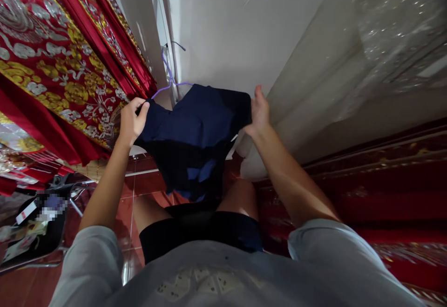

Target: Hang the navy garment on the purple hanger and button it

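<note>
A dark navy garment (pixel 195 134) hangs spread between my two hands in front of me, on a thin purple hanger (pixel 170 76) whose hook rises toward the white door frame. My left hand (pixel 132 120) pinches the garment's upper left corner by the hanger's end. My right hand (pixel 259 111) grips the garment's upper right edge, fingers curled over the cloth. The lower part of the garment droops over my bare knees.
A red and gold embroidered cloth (pixel 52 60) hangs at the left. A pale translucent curtain (pixel 349 64) falls at the right beside a white wall (pixel 237 27). Red floor tiles (pixel 146 181) lie below, a chair with papers (pixel 35 223) stands at lower left.
</note>
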`<state>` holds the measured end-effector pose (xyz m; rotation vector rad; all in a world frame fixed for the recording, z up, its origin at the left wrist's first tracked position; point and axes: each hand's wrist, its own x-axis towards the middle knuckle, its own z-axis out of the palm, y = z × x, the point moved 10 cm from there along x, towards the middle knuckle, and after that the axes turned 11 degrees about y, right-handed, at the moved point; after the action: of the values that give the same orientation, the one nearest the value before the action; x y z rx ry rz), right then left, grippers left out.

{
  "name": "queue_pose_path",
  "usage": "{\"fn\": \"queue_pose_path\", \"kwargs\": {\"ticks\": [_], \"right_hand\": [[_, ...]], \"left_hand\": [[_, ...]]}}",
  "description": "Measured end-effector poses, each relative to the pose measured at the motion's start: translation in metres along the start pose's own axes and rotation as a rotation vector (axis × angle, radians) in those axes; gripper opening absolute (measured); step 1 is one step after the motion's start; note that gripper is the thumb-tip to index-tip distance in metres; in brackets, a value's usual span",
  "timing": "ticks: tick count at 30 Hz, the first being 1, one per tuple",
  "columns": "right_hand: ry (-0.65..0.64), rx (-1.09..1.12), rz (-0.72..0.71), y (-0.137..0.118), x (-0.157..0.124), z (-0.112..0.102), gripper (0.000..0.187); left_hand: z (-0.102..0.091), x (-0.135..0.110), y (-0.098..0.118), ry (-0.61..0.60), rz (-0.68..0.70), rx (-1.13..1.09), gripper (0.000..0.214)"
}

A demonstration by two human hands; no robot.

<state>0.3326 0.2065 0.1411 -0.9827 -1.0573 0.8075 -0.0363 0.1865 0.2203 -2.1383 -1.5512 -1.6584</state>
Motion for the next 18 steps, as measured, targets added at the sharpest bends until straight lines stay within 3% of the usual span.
{"fn": "queue_pose_path", "kwargs": {"ticks": [4, 6, 9, 12, 13, 14, 15, 18], "right_hand": [[0.026, 0.072, 0.078, -0.034, 0.003, 0.016, 0.075], [-0.074, 0.148, 0.098, -0.05, -0.009, 0.038, 0.072], [-0.432, 0.238, 0.165, -0.059, -0.048, 0.08, 0.07], [-0.979, 0.169, 0.199, -0.043, -0.11, 0.11, 0.07], [-1.091, 0.12, 0.182, -0.031, -0.124, 0.113, 0.069], [-1.118, 0.062, 0.138, -0.016, -0.13, 0.114, 0.068], [-1.063, -0.009, 0.067, 0.0, -0.127, 0.114, 0.068], [-0.695, -0.32, -0.277, 0.038, -0.105, 0.111, 0.092]], "left_hand": [[0.009, 0.014, 0.007, 0.03, -0.015, -0.043, 0.018], [0.008, 0.022, 0.002, 0.07, -0.033, -0.034, 0.02], [0.006, 0.025, -0.005, 0.091, -0.05, -0.056, 0.026], [0.014, 0.011, 0.004, -0.035, -0.018, -0.159, 0.038], [0.019, 0.003, 0.011, -0.096, 0.001, -0.203, 0.043], [0.024, -0.006, 0.021, -0.152, 0.024, -0.245, 0.046], [0.029, -0.015, 0.032, -0.196, 0.048, -0.285, 0.047], [0.043, -0.036, 0.07, -0.281, 0.103, -0.426, 0.042]]}}
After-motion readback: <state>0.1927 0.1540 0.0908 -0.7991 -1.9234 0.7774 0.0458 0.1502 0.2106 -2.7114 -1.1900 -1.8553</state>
